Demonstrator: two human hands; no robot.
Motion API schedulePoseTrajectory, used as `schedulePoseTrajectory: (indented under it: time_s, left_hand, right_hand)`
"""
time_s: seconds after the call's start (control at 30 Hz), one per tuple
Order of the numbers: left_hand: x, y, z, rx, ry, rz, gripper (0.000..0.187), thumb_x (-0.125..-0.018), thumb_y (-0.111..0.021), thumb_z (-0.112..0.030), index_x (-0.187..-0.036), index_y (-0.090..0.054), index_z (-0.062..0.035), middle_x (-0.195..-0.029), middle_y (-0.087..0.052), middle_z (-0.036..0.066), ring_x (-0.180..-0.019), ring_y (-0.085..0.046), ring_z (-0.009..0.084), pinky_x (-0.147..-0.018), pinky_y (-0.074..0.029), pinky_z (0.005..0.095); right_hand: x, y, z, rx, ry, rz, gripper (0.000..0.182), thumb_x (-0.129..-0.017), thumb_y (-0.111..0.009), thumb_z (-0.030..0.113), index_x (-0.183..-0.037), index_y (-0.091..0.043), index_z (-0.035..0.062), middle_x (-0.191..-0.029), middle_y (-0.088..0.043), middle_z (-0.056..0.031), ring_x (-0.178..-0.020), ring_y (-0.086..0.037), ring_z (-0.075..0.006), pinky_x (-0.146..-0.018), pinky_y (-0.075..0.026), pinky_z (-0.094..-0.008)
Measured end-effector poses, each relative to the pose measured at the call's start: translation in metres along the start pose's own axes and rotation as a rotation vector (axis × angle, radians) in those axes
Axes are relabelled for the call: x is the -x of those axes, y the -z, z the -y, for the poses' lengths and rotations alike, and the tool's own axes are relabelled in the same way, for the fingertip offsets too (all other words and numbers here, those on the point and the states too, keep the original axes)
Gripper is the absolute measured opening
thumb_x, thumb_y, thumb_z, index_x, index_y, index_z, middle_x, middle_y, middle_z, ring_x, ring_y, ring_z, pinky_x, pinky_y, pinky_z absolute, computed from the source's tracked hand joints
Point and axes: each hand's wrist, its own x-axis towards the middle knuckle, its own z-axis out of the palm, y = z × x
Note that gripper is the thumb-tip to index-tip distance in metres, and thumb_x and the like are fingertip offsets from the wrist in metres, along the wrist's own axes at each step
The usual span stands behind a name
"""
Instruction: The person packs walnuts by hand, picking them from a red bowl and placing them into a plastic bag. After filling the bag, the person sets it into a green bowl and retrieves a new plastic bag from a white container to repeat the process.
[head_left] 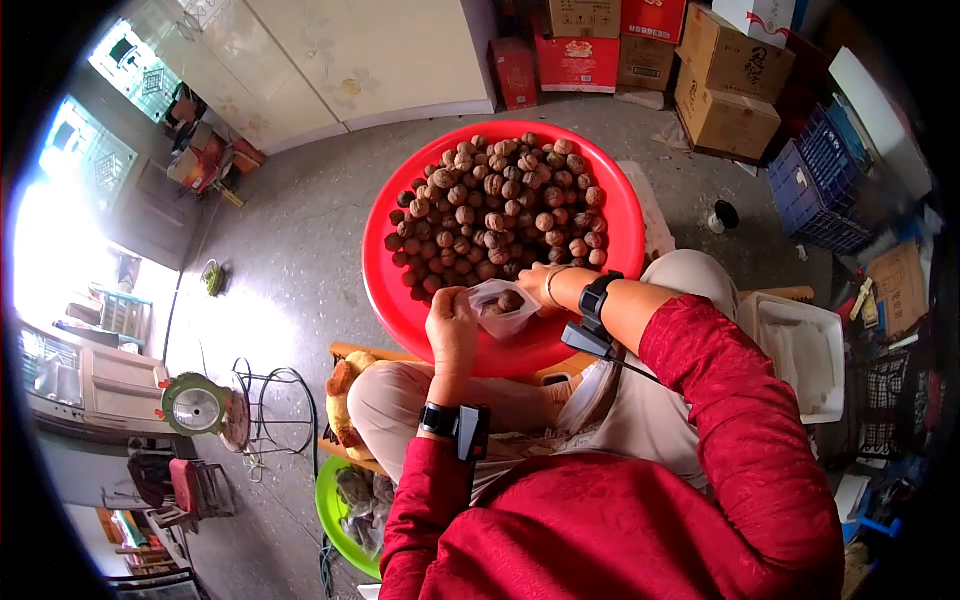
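A large red plastic basin (625, 230) in front of my knees holds a heap of brown walnuts (495, 190). Over its near side, my left hand (453, 328) pinches the left edge of a small clear plastic bag (503, 318). A few walnuts lie inside the bag, and its mouth is spread. My right hand (543, 285) is at the near edge of the heap, just beyond the bag's right side. Its fingers curl down among the walnuts, and what they hold is hidden.
A green basin (335, 510) with filled bags stands by my left side. To my right is a white plastic tub (830, 350). Cardboard boxes (725, 110) and a blue crate (815, 190) are stacked at the back right. A round green-rimmed scale (195, 405) stands at left.
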Motion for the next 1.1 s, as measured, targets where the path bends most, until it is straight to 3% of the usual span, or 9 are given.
schedulePoseTrajectory:
  time_s: [0.23,0.33,0.4,0.53,0.63,0.77,0.9,0.97,1.1]
  left_hand:
    - [0.002,-0.001,-0.006,0.000,-0.001,-0.016,0.014,-0.093,-0.056,-0.013,-0.094,-0.063,-0.0008,-0.072,-0.060,0.003,-0.064,-0.053,0.0093,-0.058,-0.045,0.0249]
    - [0.002,0.000,-0.008,-0.012,0.027,-0.015,0.013,-0.092,-0.057,-0.012,-0.093,-0.064,-0.0016,-0.072,-0.062,0.006,-0.064,-0.054,0.0111,-0.060,-0.047,0.0269]
    - [0.002,-0.001,-0.007,-0.005,0.023,-0.014,0.013,-0.092,-0.057,-0.012,-0.093,-0.064,-0.0016,-0.072,-0.062,0.006,-0.064,-0.054,0.0112,-0.059,-0.047,0.0270]
    - [0.001,-0.002,-0.005,0.015,0.030,-0.010,0.013,-0.092,-0.057,-0.013,-0.093,-0.065,-0.0019,-0.071,-0.062,0.005,-0.062,-0.053,0.0104,-0.058,-0.046,0.0266]
    - [0.001,-0.003,-0.004,0.030,0.002,-0.015,0.013,-0.092,-0.058,-0.012,-0.094,-0.065,-0.0020,-0.070,-0.061,0.003,-0.062,-0.052,0.0088,-0.056,-0.045,0.0256]
    - [0.004,-0.003,-0.018,0.100,-0.008,0.034,0.012,-0.092,-0.060,-0.012,-0.094,-0.066,-0.0013,-0.071,-0.061,-0.001,-0.063,-0.051,0.0056,-0.056,-0.044,0.0227]
    - [0.005,-0.003,-0.020,0.095,0.002,0.039,0.012,-0.092,-0.061,-0.012,-0.094,-0.066,-0.0006,-0.072,-0.060,-0.002,-0.064,-0.051,0.0043,-0.057,-0.043,0.0213]
    - [0.005,-0.002,-0.020,0.087,0.018,0.030,0.013,-0.092,-0.062,-0.012,-0.095,-0.067,-0.0004,-0.073,-0.062,-0.001,-0.065,-0.051,0.0040,-0.058,-0.044,0.0212]
    - [0.006,-0.002,-0.027,0.044,-0.009,0.010,0.014,-0.092,-0.062,-0.012,-0.097,-0.067,-0.0001,-0.075,-0.063,-0.001,-0.066,-0.052,0.0040,-0.058,-0.044,0.0211]
  right_hand:
    - [-0.010,-0.013,-0.006,-0.016,0.063,0.000,0.047,-0.072,-0.070,0.019,-0.118,-0.061,0.0122,-0.114,-0.066,-0.0142,-0.101,-0.064,-0.0343,-0.086,-0.053,-0.0426]
    - [-0.030,-0.030,-0.012,0.007,0.210,0.140,0.040,-0.075,-0.067,0.018,-0.114,-0.064,0.0104,-0.110,-0.068,-0.0151,-0.094,-0.066,-0.0330,-0.081,-0.054,-0.0410]
    - [-0.013,-0.019,-0.005,0.043,-0.023,0.405,0.031,-0.079,-0.061,0.016,-0.109,-0.067,0.0071,-0.105,-0.069,-0.0148,-0.089,-0.066,-0.0305,-0.075,-0.053,-0.0414]
    - [0.006,-0.008,0.001,0.088,-0.035,0.468,0.029,-0.089,-0.058,0.016,-0.116,-0.066,0.0091,-0.113,-0.067,-0.0068,-0.093,-0.064,-0.0275,-0.081,-0.052,-0.0407]
    - [-0.003,-0.022,-0.005,0.054,0.162,0.400,0.032,-0.085,-0.050,0.016,-0.107,-0.067,0.0015,-0.104,-0.069,-0.0132,-0.087,-0.064,-0.0286,-0.072,-0.051,-0.0426]
    - [-0.007,-0.033,-0.003,-0.005,0.041,0.348,0.035,-0.086,-0.049,0.021,-0.109,-0.067,0.0026,-0.108,-0.068,-0.0134,-0.088,-0.063,-0.0293,-0.074,-0.051,-0.0427]
    - [0.022,0.002,0.003,0.096,-0.021,0.310,0.030,-0.083,-0.060,0.013,-0.112,-0.069,0.0068,-0.115,-0.067,-0.0094,-0.094,-0.065,-0.0237,-0.081,-0.052,-0.0377]
    - [0.035,0.025,0.004,-0.001,-0.110,0.267,0.030,-0.078,-0.060,0.014,-0.104,-0.070,0.0025,-0.108,-0.068,-0.0157,-0.094,-0.067,-0.0285,-0.078,-0.053,-0.0417]
    - [0.048,0.033,-0.015,-0.150,-0.091,-0.297,0.024,-0.077,-0.058,0.020,-0.092,-0.068,0.0038,-0.083,-0.068,-0.0210,-0.080,-0.068,-0.0344,-0.073,-0.054,-0.0423]
